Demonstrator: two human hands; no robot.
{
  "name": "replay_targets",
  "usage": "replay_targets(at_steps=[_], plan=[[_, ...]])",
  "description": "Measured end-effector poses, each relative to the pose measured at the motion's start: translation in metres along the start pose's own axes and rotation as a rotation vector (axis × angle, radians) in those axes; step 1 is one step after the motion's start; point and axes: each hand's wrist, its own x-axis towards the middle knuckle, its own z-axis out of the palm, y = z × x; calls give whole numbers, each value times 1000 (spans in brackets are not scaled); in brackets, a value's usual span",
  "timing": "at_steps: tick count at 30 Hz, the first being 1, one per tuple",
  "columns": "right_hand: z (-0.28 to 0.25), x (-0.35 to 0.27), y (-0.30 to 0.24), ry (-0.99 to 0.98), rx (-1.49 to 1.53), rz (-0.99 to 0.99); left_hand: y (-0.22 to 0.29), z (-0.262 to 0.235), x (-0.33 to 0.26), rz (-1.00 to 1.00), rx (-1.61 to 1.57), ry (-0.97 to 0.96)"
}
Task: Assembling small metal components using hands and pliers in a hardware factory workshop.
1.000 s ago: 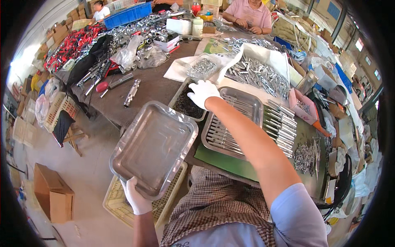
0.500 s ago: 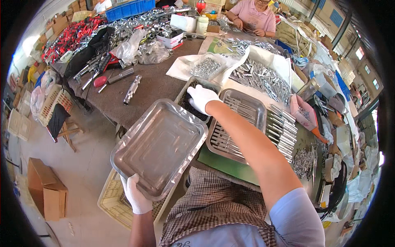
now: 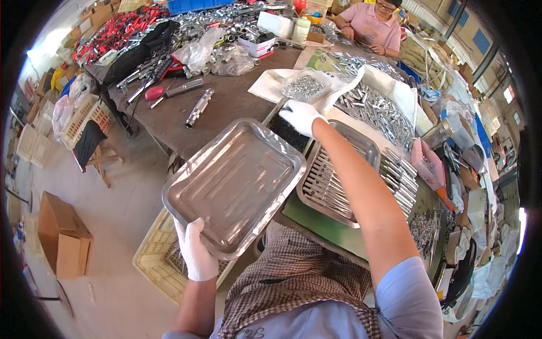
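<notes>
The left hand (image 3: 197, 248), in a white glove, grips a shallow rectangular metal tray (image 3: 234, 183) by its near rim, thumb over the rim. The tray is held tilted at the near edge of the worktop (image 3: 164, 125); it has rounded corners, a flat lip and a bare, dull-shining bottom.

The gloved right hand (image 3: 302, 117) is at a small rectangular container (image 3: 274, 112) filled with fine dark parts. The fingertips are hidden; whether this grip is closed cannot be told.

To the right of that container, at the worktop's near edge, lies a second metal tray (image 3: 328, 214) holding slender metal rods (image 3: 322, 179) side by side. A green surface (image 3: 310, 219) shows between this tray and the edge. Beyond the tray's right rim lies a row of bright cylindrical pieces (image 3: 400, 183).

Farther from the near edge, a white sheet (image 3: 389, 83) with raised folds carries a heap of short, smooth metal cylinders (image 3: 377, 113). Toward the right edge, a pink plastic bin (image 3: 433, 179) contains small metal parts. A yellow lattice-walled basket (image 3: 155, 277) stands below the near edge.
</notes>
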Motion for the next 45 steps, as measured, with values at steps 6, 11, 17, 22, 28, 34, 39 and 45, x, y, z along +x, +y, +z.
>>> replay_targets(at_steps=[6, 11, 17, 22, 28, 34, 39, 45], plan=[[-20, -46, -68, -60, 15, -175, 6, 10, -2, -19, 23, 20], [45, -78, -112, -30, -295, -361, 6, 12, -3, -19, 69, -44], [30, -91, -128, 71, -326, -455, 3, 13, -5, -26, 14, -42], [-8, -39, -74, 218, -291, -234, 3, 9, -4, -93, 3, 21], [23, -8, -25, 16, -327, 70, 0, 11, -4, -44, -13, 7], [22, -7, -16, -83, -317, -70, 1, 16, -6, -23, -29, 32], [25, -1, -3, -56, -280, -114, 0, 17, -6, -40, -40, 43], [-2, -3, 2, -87, 347, 146, 1, 15, -6, -24, -54, 20]])
